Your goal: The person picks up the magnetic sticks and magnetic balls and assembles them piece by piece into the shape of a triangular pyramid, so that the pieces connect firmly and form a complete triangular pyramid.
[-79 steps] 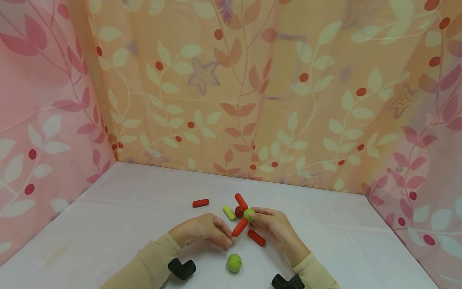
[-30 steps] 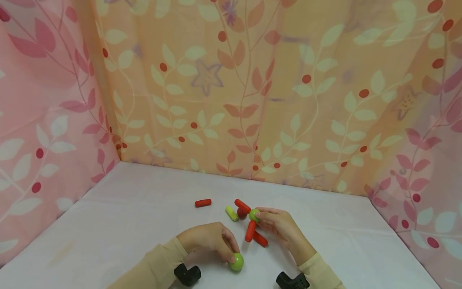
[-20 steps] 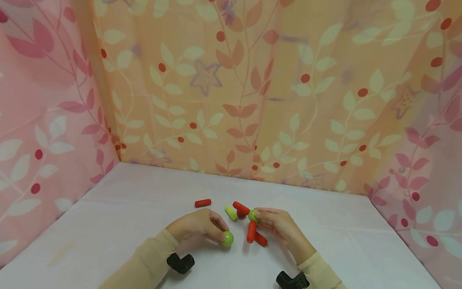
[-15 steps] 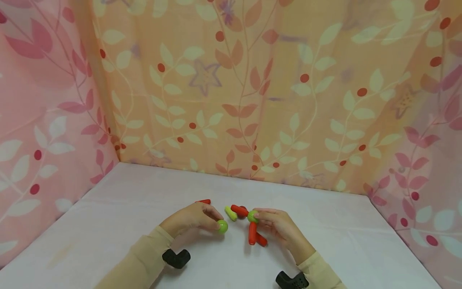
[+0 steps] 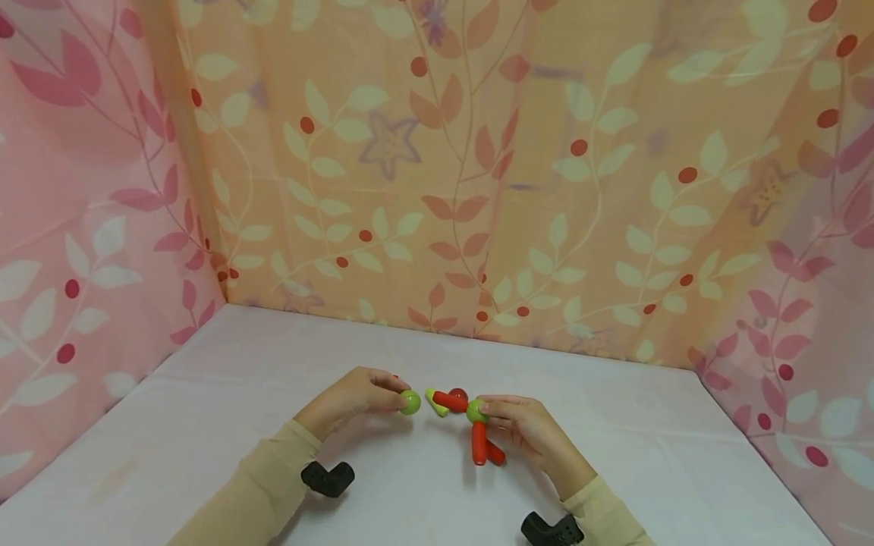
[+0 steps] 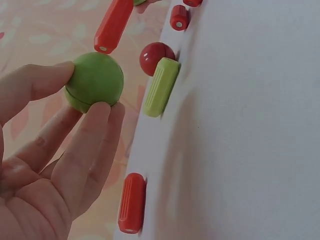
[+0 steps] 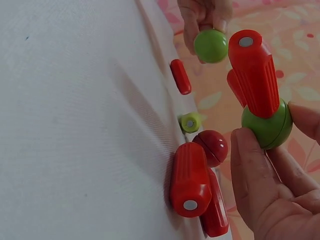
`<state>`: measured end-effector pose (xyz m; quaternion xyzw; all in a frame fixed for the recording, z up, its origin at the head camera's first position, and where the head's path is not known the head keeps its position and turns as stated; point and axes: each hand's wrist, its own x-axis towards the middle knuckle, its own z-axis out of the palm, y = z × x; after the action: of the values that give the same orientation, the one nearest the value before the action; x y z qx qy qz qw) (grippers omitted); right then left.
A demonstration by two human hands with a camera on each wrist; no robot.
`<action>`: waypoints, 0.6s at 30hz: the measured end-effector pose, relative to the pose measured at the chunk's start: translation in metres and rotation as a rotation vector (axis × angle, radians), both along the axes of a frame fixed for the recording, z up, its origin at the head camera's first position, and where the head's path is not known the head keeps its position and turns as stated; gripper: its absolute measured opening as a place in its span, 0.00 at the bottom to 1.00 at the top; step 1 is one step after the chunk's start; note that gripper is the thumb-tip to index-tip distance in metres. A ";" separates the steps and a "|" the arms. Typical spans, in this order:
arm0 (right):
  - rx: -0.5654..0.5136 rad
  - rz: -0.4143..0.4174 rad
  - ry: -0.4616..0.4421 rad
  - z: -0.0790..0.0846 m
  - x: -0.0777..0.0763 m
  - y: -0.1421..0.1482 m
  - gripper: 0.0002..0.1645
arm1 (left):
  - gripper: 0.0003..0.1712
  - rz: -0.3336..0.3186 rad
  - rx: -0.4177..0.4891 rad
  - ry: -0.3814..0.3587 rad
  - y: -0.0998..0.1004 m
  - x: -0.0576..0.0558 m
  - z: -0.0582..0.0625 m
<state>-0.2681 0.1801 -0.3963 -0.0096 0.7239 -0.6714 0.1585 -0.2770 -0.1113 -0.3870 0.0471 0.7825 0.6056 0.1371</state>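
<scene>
In the head view my left hand point(image 5: 351, 398) pinches a green ball point(image 5: 410, 403) between thumb and fingertips, raised off the table. My right hand point(image 5: 526, 425) grips a second green ball point(image 7: 270, 125) with red rods joined to it. One joined red rod point(image 5: 451, 402) points left toward the left hand's ball, a small gap apart. Another red rod point(image 5: 479, 444) points toward me. Metal discs show on rod ends in the right wrist view. On the table behind lie a red ball point(image 6: 156, 57) and a yellow-green rod point(image 6: 161, 87).
A loose red rod point(image 6: 132, 202) lies near the left hand, mostly hidden in the head view. More red rods point(image 7: 190, 180) lie near the right hand. The white table point(image 5: 273, 349) ends at patterned cloth walls point(image 5: 519, 227) at the back and sides.
My left hand left the joined rod, took the loose green ball from the front and carried it away from me and left. The right hand's assembly turned, one rod swinging leftward.
</scene>
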 end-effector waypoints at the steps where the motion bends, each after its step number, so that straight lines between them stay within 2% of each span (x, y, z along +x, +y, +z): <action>1: 0.002 0.013 0.003 0.000 0.000 0.000 0.29 | 0.18 0.002 0.011 0.001 0.000 0.000 0.000; 7: 0.012 0.064 0.017 -0.001 0.000 0.001 0.27 | 0.17 0.015 0.035 -0.003 0.000 0.000 0.002; 18: -0.001 0.073 0.011 -0.001 0.001 0.000 0.25 | 0.17 0.012 0.022 0.006 0.005 0.003 0.003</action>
<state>-0.2667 0.1804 -0.3969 -0.0398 0.7234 -0.6657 0.1787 -0.2739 -0.1066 -0.3844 0.0455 0.7765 0.6147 0.1306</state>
